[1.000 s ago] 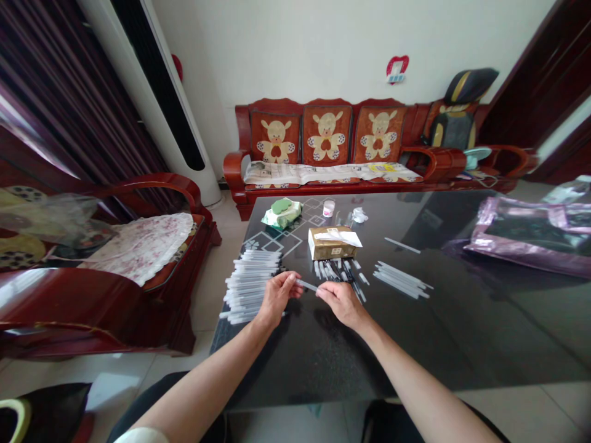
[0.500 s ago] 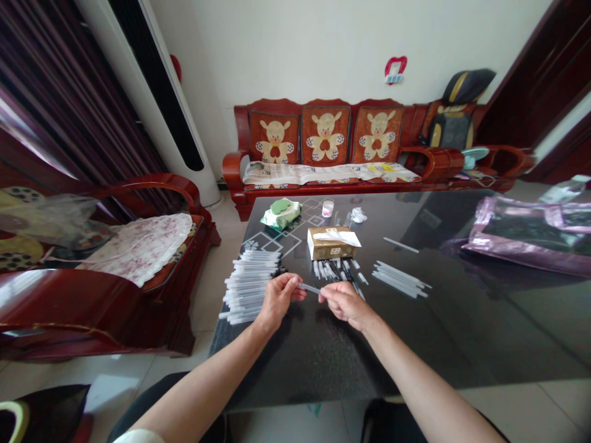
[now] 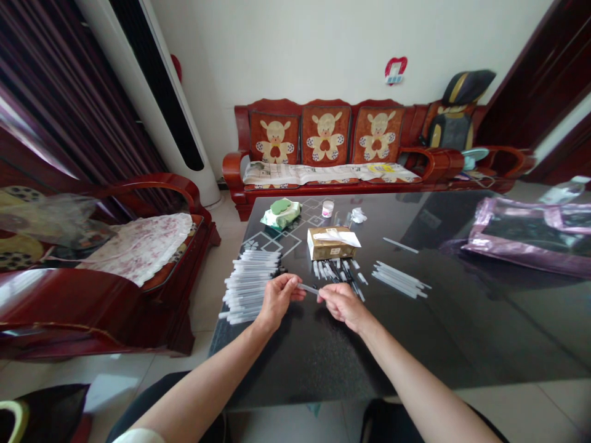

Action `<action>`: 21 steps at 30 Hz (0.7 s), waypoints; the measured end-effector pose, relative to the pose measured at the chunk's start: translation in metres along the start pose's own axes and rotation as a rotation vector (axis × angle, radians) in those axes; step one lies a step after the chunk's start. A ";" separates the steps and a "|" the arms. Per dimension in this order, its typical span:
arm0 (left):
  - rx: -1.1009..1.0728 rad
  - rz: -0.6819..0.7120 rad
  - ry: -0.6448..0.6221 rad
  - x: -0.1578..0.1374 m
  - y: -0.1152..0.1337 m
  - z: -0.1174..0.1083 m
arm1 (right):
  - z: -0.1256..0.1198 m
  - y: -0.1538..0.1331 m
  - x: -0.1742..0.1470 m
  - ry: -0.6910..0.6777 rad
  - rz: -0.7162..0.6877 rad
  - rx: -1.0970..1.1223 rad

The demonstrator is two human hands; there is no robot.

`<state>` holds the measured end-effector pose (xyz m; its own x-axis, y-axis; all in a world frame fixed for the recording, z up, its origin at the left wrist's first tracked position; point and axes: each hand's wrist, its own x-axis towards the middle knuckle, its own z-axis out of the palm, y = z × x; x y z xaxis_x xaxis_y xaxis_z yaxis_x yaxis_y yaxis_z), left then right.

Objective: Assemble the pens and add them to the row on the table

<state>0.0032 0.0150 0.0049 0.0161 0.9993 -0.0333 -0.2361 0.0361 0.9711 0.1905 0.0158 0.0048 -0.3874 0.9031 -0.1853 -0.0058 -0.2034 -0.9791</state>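
Observation:
A translucent pen barrel (image 3: 308,288) spans the gap between my two hands above the dark table (image 3: 323,369). My left hand (image 3: 279,296) is closed around its left end. The fingertips of my right hand (image 3: 342,304) pinch the other end. Left of my left hand lies a stack of whitish pen barrels with dark tips (image 3: 249,280), partly hidden by that hand. Beyond my right hand are several loose pen caps and black pen parts (image 3: 339,271). Farther right, a small row of whitish tubes (image 3: 399,280) lies on the table, with a single tube (image 3: 401,245) behind it.
A tissue box (image 3: 332,245) stands behind the pen parts. Behind it are a green wipes pack (image 3: 281,213), a small white tub (image 3: 327,209) and crumpled tissue (image 3: 358,215). A purple-edged clear bag (image 3: 530,240) lies at the right. A wooden sofa (image 3: 323,132) is beyond the table.
Almost nothing differs. My right hand has shifted very slightly left, and both hands keep hold of the pen barrel.

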 end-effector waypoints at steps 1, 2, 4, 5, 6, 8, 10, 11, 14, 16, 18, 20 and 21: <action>-0.006 -0.022 0.014 0.001 0.001 -0.001 | 0.002 -0.002 -0.001 0.038 -0.066 -0.104; -0.011 -0.043 0.025 0.001 0.001 -0.001 | 0.003 -0.004 -0.001 0.068 -0.141 -0.216; -0.016 -0.079 0.038 0.002 0.003 -0.003 | 0.006 -0.009 -0.004 0.103 -0.290 -0.427; -0.017 -0.095 0.042 0.002 0.004 -0.003 | 0.007 -0.012 -0.005 0.108 -0.347 -0.515; -0.019 -0.110 0.042 0.002 0.005 -0.004 | 0.008 -0.013 -0.007 0.112 -0.387 -0.591; -0.025 -0.142 0.031 0.003 0.005 -0.006 | 0.010 -0.015 -0.010 0.126 -0.429 -0.729; -0.027 -0.178 0.013 0.005 0.006 -0.008 | 0.012 -0.015 -0.011 0.139 -0.464 -0.866; -0.024 -0.195 0.005 0.005 0.006 -0.010 | 0.012 -0.014 -0.012 0.144 -0.485 -0.929; -0.014 -0.237 -0.015 0.008 0.008 -0.014 | 0.014 -0.012 -0.013 0.135 -0.542 -1.074; -0.015 -0.269 -0.031 0.009 0.010 -0.017 | 0.014 -0.010 -0.013 0.120 -0.568 -1.135; -0.015 -0.308 -0.047 0.010 0.011 -0.018 | 0.014 -0.009 -0.013 0.105 -0.586 -1.182; -0.008 -0.345 -0.057 0.011 0.012 -0.019 | 0.014 -0.008 -0.013 0.087 -0.598 -1.215; -0.006 -0.354 -0.058 0.011 0.011 -0.020 | 0.015 -0.007 -0.013 0.080 -0.599 -1.223</action>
<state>-0.0183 0.0266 0.0110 0.1530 0.9227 -0.3539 -0.2117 0.3804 0.9003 0.1822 -0.0002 0.0156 -0.5594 0.7618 0.3268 0.6765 0.6474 -0.3512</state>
